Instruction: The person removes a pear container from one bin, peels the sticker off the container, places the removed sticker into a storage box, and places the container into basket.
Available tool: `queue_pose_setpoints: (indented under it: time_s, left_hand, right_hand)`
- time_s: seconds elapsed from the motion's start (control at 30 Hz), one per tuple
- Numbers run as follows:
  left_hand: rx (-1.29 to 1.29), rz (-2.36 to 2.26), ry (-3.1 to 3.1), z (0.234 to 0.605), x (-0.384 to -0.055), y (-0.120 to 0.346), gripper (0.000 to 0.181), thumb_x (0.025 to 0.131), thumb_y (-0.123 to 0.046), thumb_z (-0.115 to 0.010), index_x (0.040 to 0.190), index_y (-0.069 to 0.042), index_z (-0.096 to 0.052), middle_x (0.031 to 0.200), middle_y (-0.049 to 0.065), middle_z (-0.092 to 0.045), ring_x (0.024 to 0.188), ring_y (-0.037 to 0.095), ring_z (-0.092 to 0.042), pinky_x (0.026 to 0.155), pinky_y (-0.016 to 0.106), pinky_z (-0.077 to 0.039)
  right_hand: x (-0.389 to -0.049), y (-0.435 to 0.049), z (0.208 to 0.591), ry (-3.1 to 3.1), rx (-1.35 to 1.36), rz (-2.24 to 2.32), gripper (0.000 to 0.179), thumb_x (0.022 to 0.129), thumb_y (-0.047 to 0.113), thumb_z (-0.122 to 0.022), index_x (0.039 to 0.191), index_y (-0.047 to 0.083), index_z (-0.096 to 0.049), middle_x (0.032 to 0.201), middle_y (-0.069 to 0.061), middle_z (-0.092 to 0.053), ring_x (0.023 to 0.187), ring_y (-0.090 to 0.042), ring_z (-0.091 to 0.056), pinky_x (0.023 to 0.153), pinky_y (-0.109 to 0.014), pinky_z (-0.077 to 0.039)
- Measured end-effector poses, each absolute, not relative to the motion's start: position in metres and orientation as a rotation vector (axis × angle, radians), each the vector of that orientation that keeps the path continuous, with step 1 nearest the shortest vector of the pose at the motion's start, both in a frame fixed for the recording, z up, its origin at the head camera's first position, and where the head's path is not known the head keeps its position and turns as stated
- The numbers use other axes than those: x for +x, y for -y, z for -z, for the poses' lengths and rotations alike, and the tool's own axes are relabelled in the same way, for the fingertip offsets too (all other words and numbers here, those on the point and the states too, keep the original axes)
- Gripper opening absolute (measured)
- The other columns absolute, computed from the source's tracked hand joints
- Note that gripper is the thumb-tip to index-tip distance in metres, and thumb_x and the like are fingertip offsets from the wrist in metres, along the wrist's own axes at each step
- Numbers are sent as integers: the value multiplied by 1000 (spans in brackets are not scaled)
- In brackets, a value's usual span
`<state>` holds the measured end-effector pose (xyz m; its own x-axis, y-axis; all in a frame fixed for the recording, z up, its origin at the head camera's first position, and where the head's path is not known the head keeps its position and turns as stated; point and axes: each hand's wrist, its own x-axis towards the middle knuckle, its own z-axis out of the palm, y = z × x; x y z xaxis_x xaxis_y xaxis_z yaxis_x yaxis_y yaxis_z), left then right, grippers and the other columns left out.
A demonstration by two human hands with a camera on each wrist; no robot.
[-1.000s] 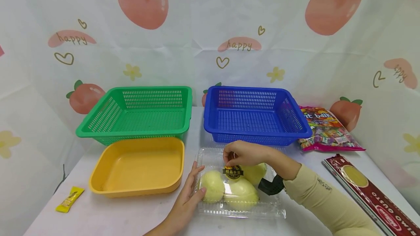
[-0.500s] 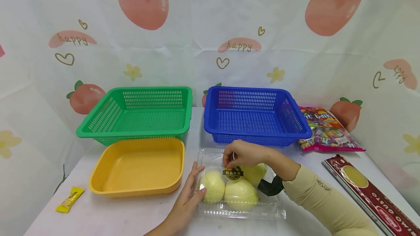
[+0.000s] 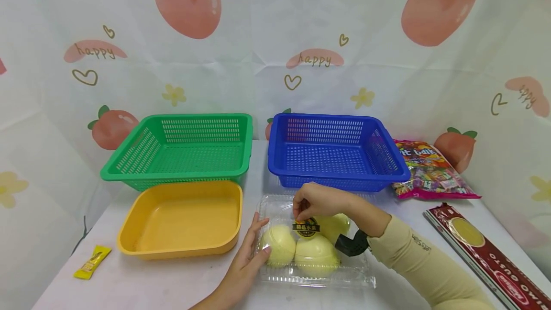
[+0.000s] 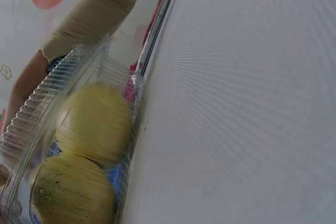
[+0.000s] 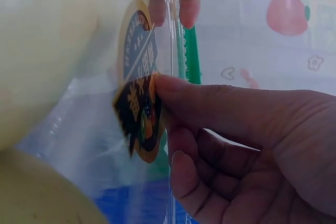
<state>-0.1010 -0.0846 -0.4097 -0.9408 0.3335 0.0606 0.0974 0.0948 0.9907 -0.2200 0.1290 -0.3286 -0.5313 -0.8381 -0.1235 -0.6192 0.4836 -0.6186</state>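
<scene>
A clear plastic clamshell box [image 3: 318,279] lies on the table with several pale yellow, rounded fruits [image 3: 316,255] inside. On its lid is a black and gold sticker [image 5: 140,85] with printed characters. My right hand [image 3: 323,203] bends over the lid from the right, thumb and curled index finger pinching the sticker's edge. My left hand [image 3: 246,257] rests along the box's left side, fingers extended and thumb at the near left part. The left wrist view shows two fruits [image 4: 94,124] through the box wall. Part of the sticker is hidden behind the right thumb.
A green basket [image 3: 176,176] and a blue basket [image 3: 340,178] stand at the back. In front of the green one sits a yellow tub [image 3: 181,252]. A yellow packet [image 3: 92,262] lies far left; a candy bag [image 3: 430,169] and a long dark-red package [image 3: 486,255] lie right.
Both hands keep nearly the same places. The right wrist and forearm have shifted very slightly, with the fingers still at the sticker.
</scene>
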Motion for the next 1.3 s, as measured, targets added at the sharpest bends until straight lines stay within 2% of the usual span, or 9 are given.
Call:
queue_pose_setpoints:
  time_s: [0.33,0.5,0.67,1.03,1.3]
  left_hand:
    - [445,-1956,-2185,411,-101,85,51,97,-18,-45,145,-18,-26,158,9,10,144,35,7,111,43,0]
    - [448,-1959,-2186,411,-100,85,52,97,-17,-44,145,-15,-25,158,9,10,143,35,7,112,49,0]
    - [438,-1952,-2189,409,-101,85,51,97,-16,-44,145,-18,-26,158,8,9,144,34,8,112,55,0]
    - [438,-1937,-2199,409,-101,85,51,97,-17,-44,145,-18,-26,158,8,9,144,33,8,112,50,1]
    - [456,-1947,-2196,409,-101,85,51,97,-15,-44,145,-14,-25,158,10,9,143,36,7,112,52,0]
  right_hand:
    - [-219,-130,327,-2317,-1260,647,6,88,7,-61,82,7,-62,75,4,-57,66,2,-45,61,-15,-47]
    - [-221,-134,329,-2286,-1320,676,7,89,7,-59,83,7,-61,75,4,-55,67,2,-45,62,-15,-46]
    - [-223,-138,331,-2250,-1337,726,6,90,9,-59,84,7,-60,77,4,-55,69,1,-45,63,-16,-46]
    - [-224,-141,331,-2219,-1344,767,6,90,9,-59,85,6,-60,78,2,-56,71,0,-47,66,-17,-48]
    - [-223,-139,333,-2262,-1361,740,4,88,9,-63,84,9,-62,81,4,-60,74,2,-49,70,-17,-50]
